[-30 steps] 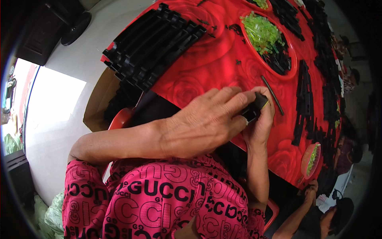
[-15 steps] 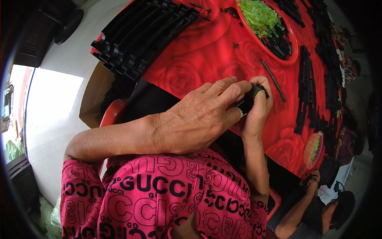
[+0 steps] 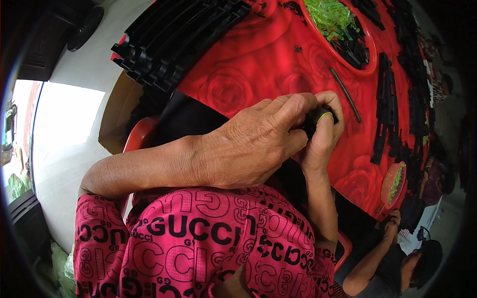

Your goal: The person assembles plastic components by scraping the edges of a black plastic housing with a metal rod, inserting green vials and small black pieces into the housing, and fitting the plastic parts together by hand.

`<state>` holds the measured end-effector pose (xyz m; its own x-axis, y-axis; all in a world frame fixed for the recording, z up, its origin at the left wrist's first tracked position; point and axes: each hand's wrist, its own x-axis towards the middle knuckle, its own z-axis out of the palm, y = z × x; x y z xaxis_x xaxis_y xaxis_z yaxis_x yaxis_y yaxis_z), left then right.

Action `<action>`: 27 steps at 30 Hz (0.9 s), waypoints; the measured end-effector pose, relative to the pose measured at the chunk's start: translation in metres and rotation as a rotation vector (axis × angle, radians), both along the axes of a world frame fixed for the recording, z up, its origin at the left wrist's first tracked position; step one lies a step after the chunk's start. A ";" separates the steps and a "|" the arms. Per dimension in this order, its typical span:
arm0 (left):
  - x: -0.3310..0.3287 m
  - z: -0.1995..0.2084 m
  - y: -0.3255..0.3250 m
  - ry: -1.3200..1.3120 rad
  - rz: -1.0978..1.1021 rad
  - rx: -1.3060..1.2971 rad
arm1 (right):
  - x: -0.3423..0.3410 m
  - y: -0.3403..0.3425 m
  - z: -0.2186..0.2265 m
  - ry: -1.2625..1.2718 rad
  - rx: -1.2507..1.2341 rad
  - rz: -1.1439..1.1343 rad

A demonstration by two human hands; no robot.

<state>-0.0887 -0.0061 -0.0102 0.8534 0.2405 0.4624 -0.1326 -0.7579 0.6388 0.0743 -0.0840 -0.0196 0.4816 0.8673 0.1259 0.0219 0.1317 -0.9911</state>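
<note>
My left hand (image 3: pixel 256 139) reaches across from the left, its fingers bent and pressed together against a black plastic piece (image 3: pixel 311 122). From the other side my right hand (image 3: pixel 323 141) wraps round the same piece, thumb on top and fingers curled behind. A thin yellow-green edge shows at the right thumb's tip; I cannot tell what it belongs to. Most of the black piece is hidden by my fingers. Both hands are above the near edge of a table with a red rose-patterned cover (image 3: pixel 223 89).
Long black plastic strips (image 3: pixel 184 37) lie stacked at the far left. A red basin (image 3: pixel 368 44) holds green clear pieces and black parts. One thin black rod (image 3: pixel 345 94) lies beyond my right hand. More black strips (image 3: pixel 385 107), a pink basket (image 3: pixel 393 186) and another person's arm (image 3: pixel 370 265) are at right.
My left fingers have drawn in and bent more tightly over the black piece, covering more of it. My right hand keeps its hold, nearly in the same place.
</note>
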 end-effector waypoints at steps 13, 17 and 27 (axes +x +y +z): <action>-0.009 0.018 0.008 0.155 -0.024 0.162 | 0.008 0.002 -0.003 0.040 -0.062 -0.021; -0.005 0.009 0.007 0.118 0.012 0.292 | 0.010 0.001 -0.008 0.077 -0.075 -0.065; 0.003 0.012 0.017 -0.005 -0.045 0.347 | 0.010 0.003 -0.008 -0.070 -0.070 -0.061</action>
<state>-0.0855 0.0113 0.0022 0.8573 0.0304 0.5139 -0.1731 -0.9231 0.3434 0.0842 -0.0813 -0.0276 0.5261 0.8444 0.1011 0.0977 0.0581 -0.9935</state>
